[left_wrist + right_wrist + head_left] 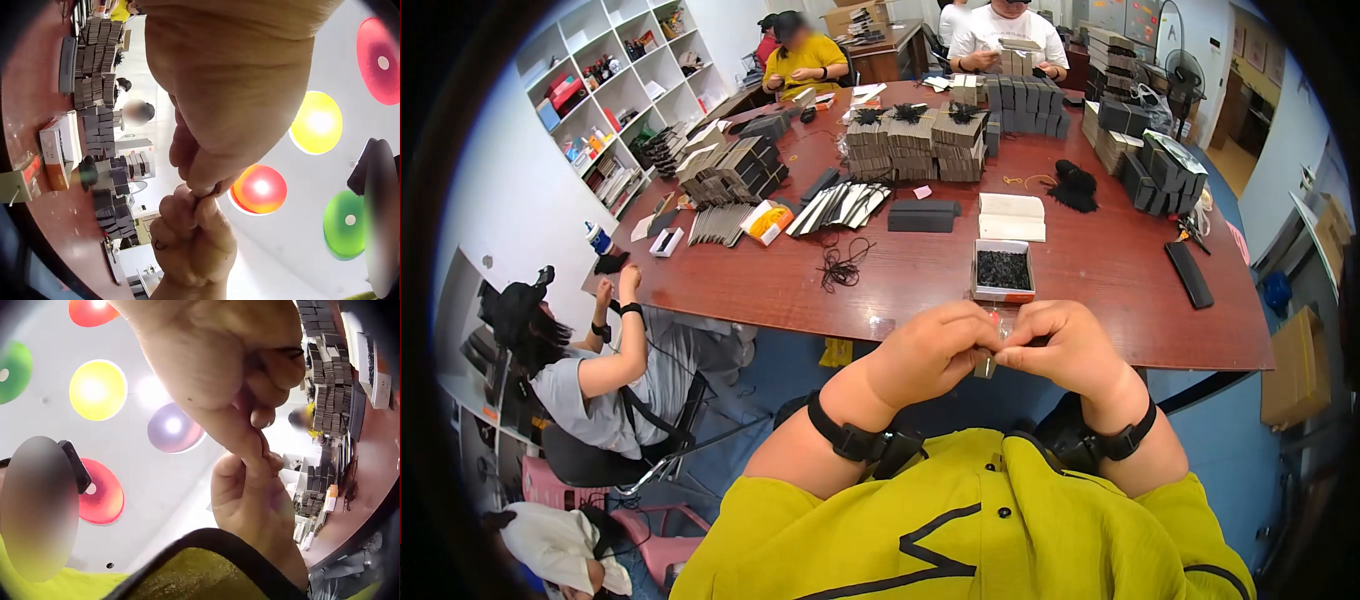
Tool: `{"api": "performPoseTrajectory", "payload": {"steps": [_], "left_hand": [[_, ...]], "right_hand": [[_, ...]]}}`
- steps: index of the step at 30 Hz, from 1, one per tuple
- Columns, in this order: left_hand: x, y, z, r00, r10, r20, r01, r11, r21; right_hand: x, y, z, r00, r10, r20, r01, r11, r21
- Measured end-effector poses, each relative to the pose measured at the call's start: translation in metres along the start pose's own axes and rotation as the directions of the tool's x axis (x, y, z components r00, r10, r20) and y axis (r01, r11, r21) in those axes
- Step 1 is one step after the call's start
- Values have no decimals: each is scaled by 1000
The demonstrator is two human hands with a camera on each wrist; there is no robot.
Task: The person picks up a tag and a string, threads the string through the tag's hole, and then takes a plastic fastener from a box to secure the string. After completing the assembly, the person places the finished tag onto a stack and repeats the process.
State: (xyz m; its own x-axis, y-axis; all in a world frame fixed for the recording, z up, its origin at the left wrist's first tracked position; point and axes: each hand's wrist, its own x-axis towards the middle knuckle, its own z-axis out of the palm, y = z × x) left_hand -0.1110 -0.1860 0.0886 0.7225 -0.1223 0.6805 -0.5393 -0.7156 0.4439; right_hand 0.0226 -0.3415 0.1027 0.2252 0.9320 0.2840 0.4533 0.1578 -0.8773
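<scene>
My left hand (pixel 935 350) and right hand (pixel 1065 345) meet at the table's near edge, their fingertips together. Between thumbs and fingers they pinch a small dark piece (pixel 216 187), mostly hidden by the fingertips; I cannot tell its kind. A thin black loop (pixel 291 354) shows on a finger of the right hand. Just beyond the hands stands an open white-and-orange box (pixel 1004 292) filled with small black pieces. Below the fingers, a small pale block-like fixture (pixel 15 187) sits at the table edge.
On the red-brown table (pixel 780 295) lie an open notebook (pixel 1012 217), dark strips (pixel 923 216), a tangle of black cord (pixel 843 265) and a long black case (pixel 1189 275). Stacked grey bundles (pixel 915 155) stand farther back. A seated person (pixel 615 370) works at the left; others sit across.
</scene>
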Motion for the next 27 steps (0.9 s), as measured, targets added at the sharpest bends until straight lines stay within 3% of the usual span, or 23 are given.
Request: {"api": "performPoseTrajectory", "payload": {"steps": [1, 3, 4, 5, 6, 7, 9, 10, 11, 12, 13, 14, 15, 16, 19, 27], "left_hand": [[-1, -1, 2, 1000, 0, -1, 0, 1000, 1], [-4, -4, 8, 968, -248, -37, 247, 968, -37], [-6, -6, 13, 967, -251, -42, 249, 968, -34], [-8, -10, 19, 878, -478, 14, 435, 787, -437], [-10, -12, 23, 756, -634, 163, 517, 425, -743], [-10, -15, 23, 757, -634, 159, 513, 425, -746], [-10, -20, 21, 685, -640, 347, 478, 36, -878], [-9, -18, 22, 688, -639, 343, 472, 36, -881], [-7, -16, 23, 661, -732, 166, 439, 197, -877], [-5, -13, 24, 619, -785, -24, 417, 354, -837], [-6, -10, 21, 620, -784, -27, 413, 355, -839], [-7, -8, 16, 749, -634, -192, 446, 698, -560], [-8, -5, 13, 869, -420, -263, 385, 906, -175], [-6, -1, 11, 906, -371, -202, 355, 928, -110], [-1, 4, 16, 884, -424, -197, 426, 904, -35], [-4, -2, 16, 872, -462, -159, 457, 887, -72]], "right_hand": [[0, 4, 4, 1000, -1, 1, 1, 1000, -1], [-1, 10, 14, 964, -44, -264, 32, 998, -50], [-1, 10, 16, 965, -47, -258, 35, 998, -50], [-1, 9, 17, 949, -125, -289, 82, 984, -156], [-1, 9, 18, 929, -203, -311, 122, 957, -263], [-1, 10, 19, 930, -204, -306, 123, 956, -266], [1, 17, 24, 911, -119, -394, 62, 986, -156], [1, 22, 25, 913, -121, -390, 62, 985, -161], [2, 28, 25, 914, 113, -390, -25, 974, 225], [2, 34, 25, 894, 331, -301, -105, 809, 578], [2, 38, 24, 895, 329, -301, -105, 812, 575], [1, 42, 22, 898, 342, -275, -121, 795, 595], [1, 44, 22, 901, 357, -249, -137, 775, 616], [1, 43, 23, 900, 359, -246, -140, 774, 617], [3, 39, 27, 904, 351, -243, -123, 760, 639], [1, 39, 26, 931, 321, -172, -152, 771, 618]]}}
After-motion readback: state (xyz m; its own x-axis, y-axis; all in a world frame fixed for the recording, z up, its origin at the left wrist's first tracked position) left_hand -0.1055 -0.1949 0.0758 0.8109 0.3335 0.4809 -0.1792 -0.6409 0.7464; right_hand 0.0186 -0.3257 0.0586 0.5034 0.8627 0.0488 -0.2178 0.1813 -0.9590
